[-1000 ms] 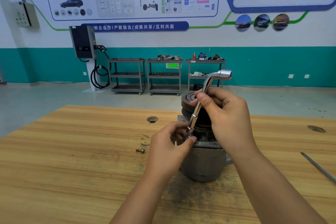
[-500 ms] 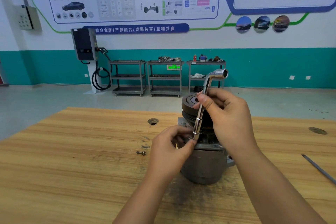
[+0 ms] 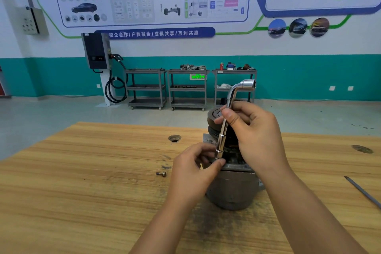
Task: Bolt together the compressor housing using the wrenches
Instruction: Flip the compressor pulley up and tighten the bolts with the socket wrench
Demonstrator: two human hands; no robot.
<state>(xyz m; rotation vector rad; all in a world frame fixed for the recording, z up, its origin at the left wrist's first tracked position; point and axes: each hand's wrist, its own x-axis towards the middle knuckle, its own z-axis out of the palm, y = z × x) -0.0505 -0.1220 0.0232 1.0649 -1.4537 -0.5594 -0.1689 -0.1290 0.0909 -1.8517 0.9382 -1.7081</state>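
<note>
Housing (image 3: 233, 189): stands upright on the worktop (image 3: 82, 192), right of centre, pulley (image 3: 213, 116) end up. Our hands cover much of the top.
Wrench (image 3: 223, 130): chrome L-type socket wrench. The long leg is near upright with a slight tilt, its lower end down on the housing's flange, left side. The short bent leg at the top points right.
Right hand (image 3: 255, 136): fingers and thumb curled round the upper shank, just under the bend.
Left hand (image 3: 193, 173): thumb and fingertips pinch the wrench's lower socket end where it meets the flange. We can't tell whether a bolt sits under it.
Bolt (image 3: 161, 174): one loose flanged bolt on its side on the worktop, left of the housing, not touching it.
Hole (image 3: 174, 138): round, in the worktop, beyond the bolt.
Rod (image 3: 362, 192): thin grey metal, lies near the right edge, well apart from the housing.
Background: we see three grey carts (image 3: 187, 88) against the teal wall, and a charger (image 3: 97, 50) with a black cable left of them.
</note>
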